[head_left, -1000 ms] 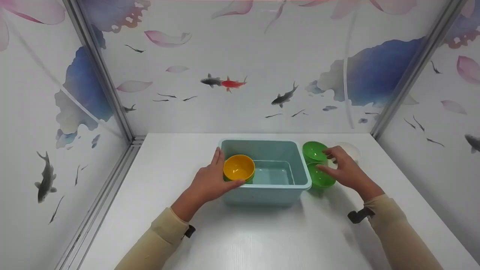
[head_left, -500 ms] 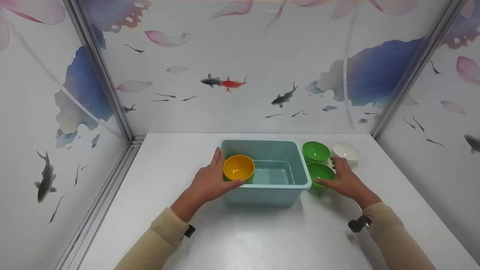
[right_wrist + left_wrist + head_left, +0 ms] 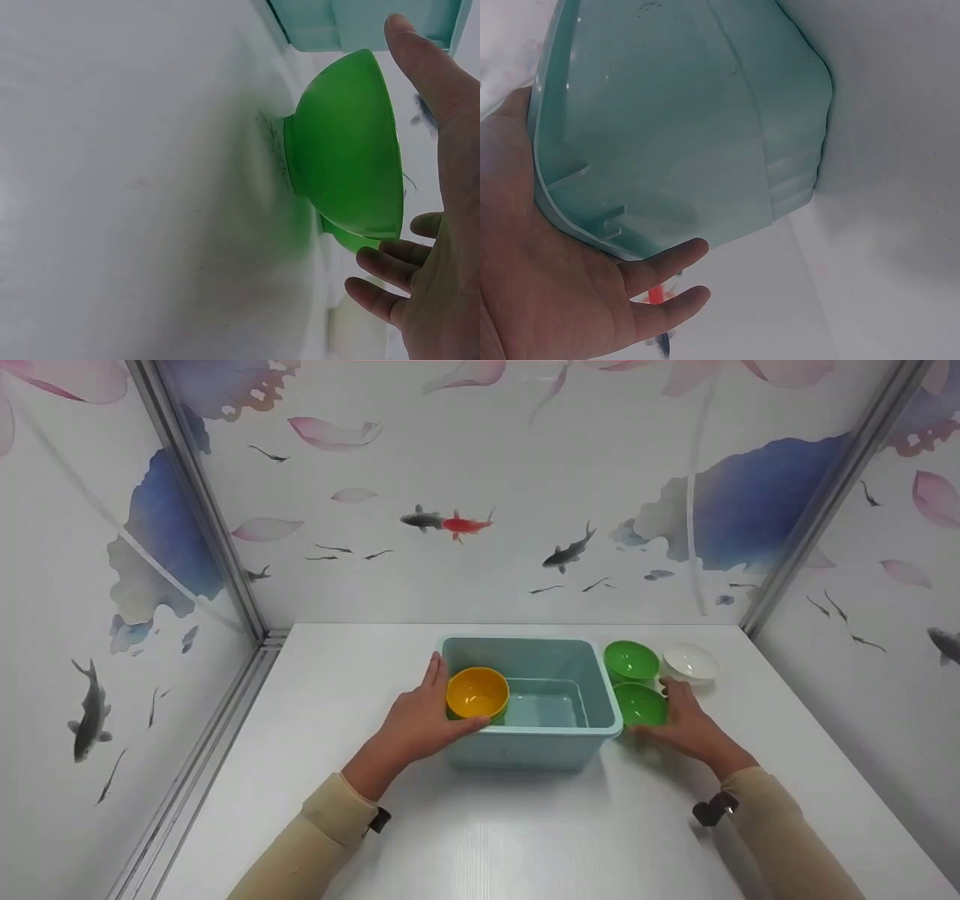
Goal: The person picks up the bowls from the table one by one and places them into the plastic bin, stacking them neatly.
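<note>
Head cam: L grip [image 3: 421,725] at bin [image 3: 525,751], R grip [image 3: 691,730] by nearer grn bowl [image 3: 640,705].

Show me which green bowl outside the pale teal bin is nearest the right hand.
The front round green bowl, beside the right hand; the other round green bowl sits behind it, nearer the patterned wall.

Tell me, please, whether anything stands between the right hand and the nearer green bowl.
Nothing visible does: the right hand is right beside the nearer green bowl, while the other green bowl and the white bowl stand farther back.
</note>
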